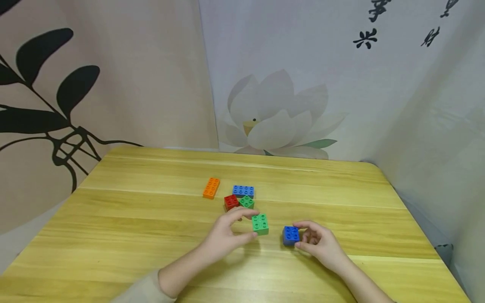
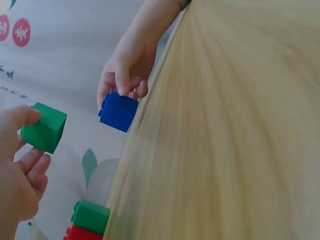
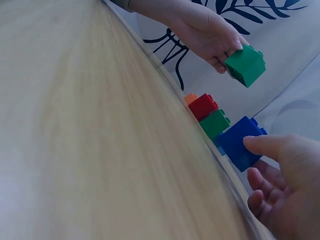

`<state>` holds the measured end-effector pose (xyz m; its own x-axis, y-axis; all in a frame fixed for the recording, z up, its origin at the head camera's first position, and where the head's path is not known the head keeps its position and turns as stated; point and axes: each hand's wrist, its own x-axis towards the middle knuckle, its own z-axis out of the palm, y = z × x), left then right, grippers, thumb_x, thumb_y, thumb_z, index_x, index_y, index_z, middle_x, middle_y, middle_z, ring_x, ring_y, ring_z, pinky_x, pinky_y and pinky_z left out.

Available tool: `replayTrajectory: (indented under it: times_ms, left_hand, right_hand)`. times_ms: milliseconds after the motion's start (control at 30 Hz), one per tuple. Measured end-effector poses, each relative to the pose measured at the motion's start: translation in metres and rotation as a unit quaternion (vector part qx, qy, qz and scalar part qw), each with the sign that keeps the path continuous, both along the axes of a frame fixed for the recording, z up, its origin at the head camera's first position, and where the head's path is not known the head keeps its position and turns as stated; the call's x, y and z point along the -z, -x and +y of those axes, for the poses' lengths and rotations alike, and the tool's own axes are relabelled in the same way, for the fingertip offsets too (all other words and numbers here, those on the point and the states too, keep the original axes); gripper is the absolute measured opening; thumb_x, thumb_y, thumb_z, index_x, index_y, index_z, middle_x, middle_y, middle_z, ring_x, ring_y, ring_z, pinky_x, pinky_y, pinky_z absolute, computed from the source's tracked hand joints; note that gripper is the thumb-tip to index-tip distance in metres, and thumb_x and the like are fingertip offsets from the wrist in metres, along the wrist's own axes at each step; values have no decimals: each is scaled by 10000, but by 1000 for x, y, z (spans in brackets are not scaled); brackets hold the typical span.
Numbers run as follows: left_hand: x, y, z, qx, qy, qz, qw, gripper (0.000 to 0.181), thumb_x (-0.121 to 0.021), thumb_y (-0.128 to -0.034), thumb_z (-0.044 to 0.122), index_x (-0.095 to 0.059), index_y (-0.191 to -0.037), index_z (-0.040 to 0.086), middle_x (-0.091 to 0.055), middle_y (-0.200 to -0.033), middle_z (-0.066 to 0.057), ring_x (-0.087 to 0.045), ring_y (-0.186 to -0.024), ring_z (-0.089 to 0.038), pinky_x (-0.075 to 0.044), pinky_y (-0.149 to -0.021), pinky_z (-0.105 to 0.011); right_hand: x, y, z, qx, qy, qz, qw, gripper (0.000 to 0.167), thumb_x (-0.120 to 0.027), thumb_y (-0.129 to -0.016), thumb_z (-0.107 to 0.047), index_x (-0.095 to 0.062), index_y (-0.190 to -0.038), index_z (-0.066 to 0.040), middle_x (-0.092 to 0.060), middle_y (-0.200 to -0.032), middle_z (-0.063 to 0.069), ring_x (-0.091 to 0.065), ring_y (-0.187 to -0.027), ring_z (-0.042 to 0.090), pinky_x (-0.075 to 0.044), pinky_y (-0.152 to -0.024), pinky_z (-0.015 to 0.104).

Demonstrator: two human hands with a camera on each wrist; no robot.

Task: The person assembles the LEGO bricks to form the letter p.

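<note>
Between thumb and fingers, my left hand (image 1: 226,233) pinches a light green square block (image 1: 260,224), studs facing up, raised off the table. To its right, my right hand (image 1: 321,245) holds a dark blue square block (image 1: 291,235) by its sides; in the left wrist view this blue block (image 2: 119,111) is near the table's surface. The two held blocks are apart. Just beyond the left hand sit a red block (image 1: 231,202) and a second green block (image 1: 246,202), side by side. A longer blue block (image 1: 243,191) lies right behind them.
An orange rectangular block (image 1: 211,188) lies on the wooden table (image 1: 144,227), left of the group. Hanging cloth (image 1: 159,84) with plant and flower prints borders the table's far edge, and more cloth (image 1: 435,139) hangs along the right side.
</note>
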<state>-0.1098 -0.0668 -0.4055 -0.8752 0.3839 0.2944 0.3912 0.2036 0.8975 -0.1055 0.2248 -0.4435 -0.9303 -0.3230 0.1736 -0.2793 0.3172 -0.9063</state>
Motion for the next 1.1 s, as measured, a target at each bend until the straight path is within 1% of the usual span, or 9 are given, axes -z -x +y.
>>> replayTrajectory:
  times_ms: [200, 500, 700, 900, 1100]
  left_hand:
    - [-2, 1, 11, 172, 23, 18, 9998, 458, -775, -794, 103, -638, -1222, 191, -608, -1128, 128, -535, -1082, -131, -406, -959, -473]
    - [-1, 4, 25, 320, 8, 132, 9994, 469, -775, -791, 96, -634, -1227, 195, -615, -1119, 136, -539, -1077, -124, -414, -949, -494]
    - [-1, 6, 31, 300, 169, 139, 9993, 462, -771, -806, 136, -630, -1237, 221, -608, -1126, 140, -535, -1063, -140, -419, -939, -486]
    - [-2, 7, 34, 327, 271, 79, 9991, 470, -771, -808, 140, -626, -1246, 226, -598, -1134, 154, -519, -1060, -105, -425, -935, -489]
    - [-1, 11, 38, 321, 365, 204, 9986, 472, -769, -808, 140, -622, -1250, 213, -602, -1127, 137, -520, -1065, -103, -429, -936, -442]
  right_hand:
    - [1, 0, 3, -90, -73, -86, 9999, 437, -764, -762, -12, -610, -1171, -3, -585, -765, 49, -525, -642, 106, -437, -510, 222]
    - [5, 1, 8, -154, -199, -238, 9994, 434, -763, -778, -29, -604, -1181, -2, -569, -744, 43, -502, -610, 84, -419, -479, 221]
    - [6, 1, 10, -166, -191, -473, 9986, 445, -764, -791, -57, -596, -1199, -2, -549, -764, 50, -492, -631, 95, -412, -502, 222]
    - [7, 2, 11, -199, -212, -562, 9980, 453, -761, -800, -67, -585, -1211, 10, -554, -812, 74, -500, -655, 104, -423, -531, 225]
    - [7, 3, 10, -241, -261, -643, 9973, 452, -759, -808, -80, -581, -1215, 2, -543, -825, 86, -494, -651, 105, -420, -536, 226]
